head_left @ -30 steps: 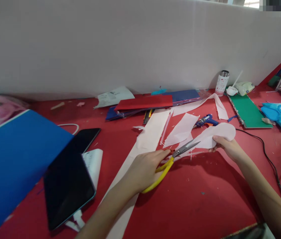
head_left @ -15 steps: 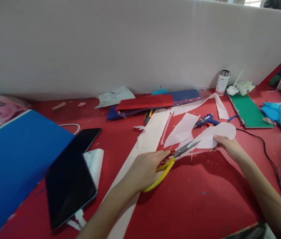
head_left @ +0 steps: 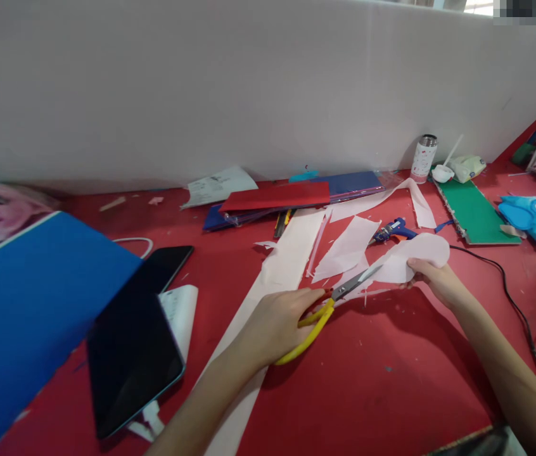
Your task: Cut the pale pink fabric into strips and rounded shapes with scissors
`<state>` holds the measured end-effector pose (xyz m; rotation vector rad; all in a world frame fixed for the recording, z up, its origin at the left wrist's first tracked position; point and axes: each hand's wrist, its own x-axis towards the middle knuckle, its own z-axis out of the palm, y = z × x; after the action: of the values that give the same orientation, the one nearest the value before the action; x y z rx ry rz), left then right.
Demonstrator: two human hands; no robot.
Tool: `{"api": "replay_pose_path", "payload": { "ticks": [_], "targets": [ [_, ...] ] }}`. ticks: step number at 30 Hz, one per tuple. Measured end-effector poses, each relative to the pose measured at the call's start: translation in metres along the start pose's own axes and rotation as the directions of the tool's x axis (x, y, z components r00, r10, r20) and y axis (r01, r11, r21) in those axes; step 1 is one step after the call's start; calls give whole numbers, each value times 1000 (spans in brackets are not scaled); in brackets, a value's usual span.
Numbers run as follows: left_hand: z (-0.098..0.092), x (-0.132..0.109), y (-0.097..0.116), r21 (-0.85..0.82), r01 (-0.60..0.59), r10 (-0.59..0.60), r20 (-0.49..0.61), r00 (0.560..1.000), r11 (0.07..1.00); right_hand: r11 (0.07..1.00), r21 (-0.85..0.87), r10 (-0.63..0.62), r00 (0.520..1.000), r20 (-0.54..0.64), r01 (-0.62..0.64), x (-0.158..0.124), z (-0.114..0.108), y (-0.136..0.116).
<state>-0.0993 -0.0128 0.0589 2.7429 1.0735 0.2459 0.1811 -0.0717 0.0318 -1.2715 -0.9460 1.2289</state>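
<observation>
Yellow-handled scissors [head_left: 312,337] are gripped in my left hand [head_left: 281,322], with the blades pointing right. Their tips reach the edge of a pale pink paper piece [head_left: 427,251] with a rounded end. Between thumb and fingers, my right hand [head_left: 432,278] pinches this piece by its lower edge. Beneath and behind the blades lie pink paper scraps [head_left: 348,248] and thin offcuts. A long pale pink strip [head_left: 291,253] runs under my left wrist toward the front edge.
Behind the held paper lies a blue glue gun [head_left: 394,229] with a black cord [head_left: 500,272]. Two dark-screened devices, one a tablet [head_left: 135,361], lie left beside a blue board [head_left: 44,310]. A green board [head_left: 479,212] and a bottle [head_left: 424,158] stand back right on the red table [head_left: 334,405].
The scissors' blades look slightly more closed at the paper's edge. Both hands and the paper stay in nearly the same place.
</observation>
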Motion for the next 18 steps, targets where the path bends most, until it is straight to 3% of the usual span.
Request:
{"api": "replay_pose_path", "payload": {
  "ticks": [11,18],
  "targets": [
    [0,3,3,-39,37,-35,46,998,999,1000,7,19,998,52,-19,-3,4,-1],
    [2,2,5,-48,25,-24,26,999,999,998,48,37,999,21,-38,-3,8,1]
  ]
}}
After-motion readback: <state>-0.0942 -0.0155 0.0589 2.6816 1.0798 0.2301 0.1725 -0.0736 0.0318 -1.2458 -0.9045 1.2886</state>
